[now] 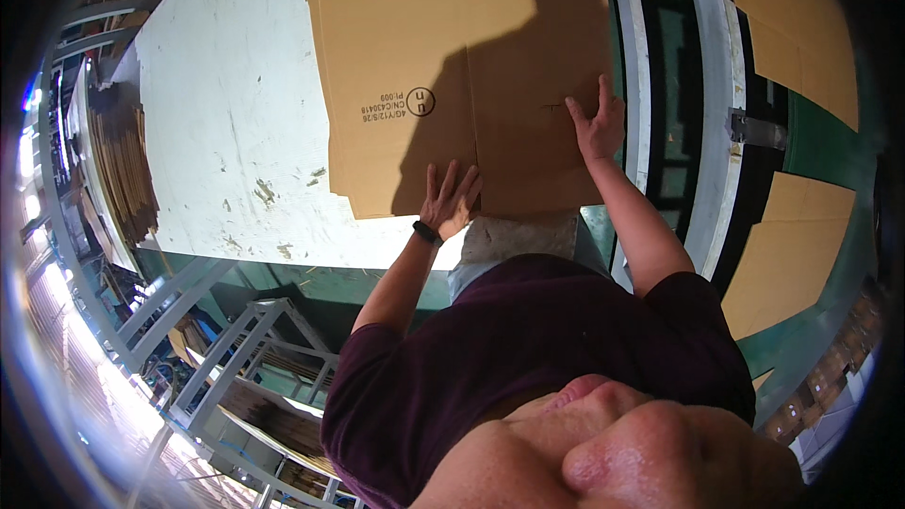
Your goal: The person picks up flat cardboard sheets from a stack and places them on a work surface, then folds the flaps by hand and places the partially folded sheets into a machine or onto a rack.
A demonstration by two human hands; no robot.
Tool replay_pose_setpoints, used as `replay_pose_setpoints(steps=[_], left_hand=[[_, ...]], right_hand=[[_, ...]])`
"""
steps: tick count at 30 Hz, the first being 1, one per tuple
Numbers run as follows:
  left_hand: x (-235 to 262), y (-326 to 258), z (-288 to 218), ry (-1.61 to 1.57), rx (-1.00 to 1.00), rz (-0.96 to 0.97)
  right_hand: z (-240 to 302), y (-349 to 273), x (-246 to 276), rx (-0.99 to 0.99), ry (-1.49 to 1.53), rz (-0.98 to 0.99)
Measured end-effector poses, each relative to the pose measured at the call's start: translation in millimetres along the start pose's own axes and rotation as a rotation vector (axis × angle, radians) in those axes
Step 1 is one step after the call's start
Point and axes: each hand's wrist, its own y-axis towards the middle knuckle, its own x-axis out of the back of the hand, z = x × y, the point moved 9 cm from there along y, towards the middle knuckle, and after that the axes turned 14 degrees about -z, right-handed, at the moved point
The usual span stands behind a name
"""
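We had the flat cardboard sheet (396,47) by the right edge of the desk (226,113). Our left hand (451,200) and right hand (600,124) rested on it, fingers spread wide. Laying it out looked done; nothing stood folded up.

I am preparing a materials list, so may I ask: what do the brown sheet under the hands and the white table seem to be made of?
Brown sheet: most likely cardboard, matt, going by its dull tan face and straight crease line.
White table: perhaps painted wood, worn, judging by its scuffs and dark patches; metal is possible too.
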Motion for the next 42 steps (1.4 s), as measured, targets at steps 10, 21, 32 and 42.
replay_pose_setpoints(steps=[10, 21, 32, 42], left_hand=[[13.3, 25.1, -8.8, -0.01, 0.049, 0.081], [1.2, 3.3, -3.7, -0.042, 0.01, 0.151], [-4.7, 8.2, -8.0, 0.035, 0.006, 0.224], [3.4, 8.0, -8.3, -0.226, 0.137, 0.026]], right_hand=[[-31.9, 13.8, 5.8, 0.099, 0.324, -0.113], [-254.2, 296.5, 114.6, 0.03, -0.84, -0.403], [-44.1, 246.6, 220.0, 0.375, -0.421, -0.083], [143.2, -21.6, 314.1, -0.281, 1.204, 0.329]])
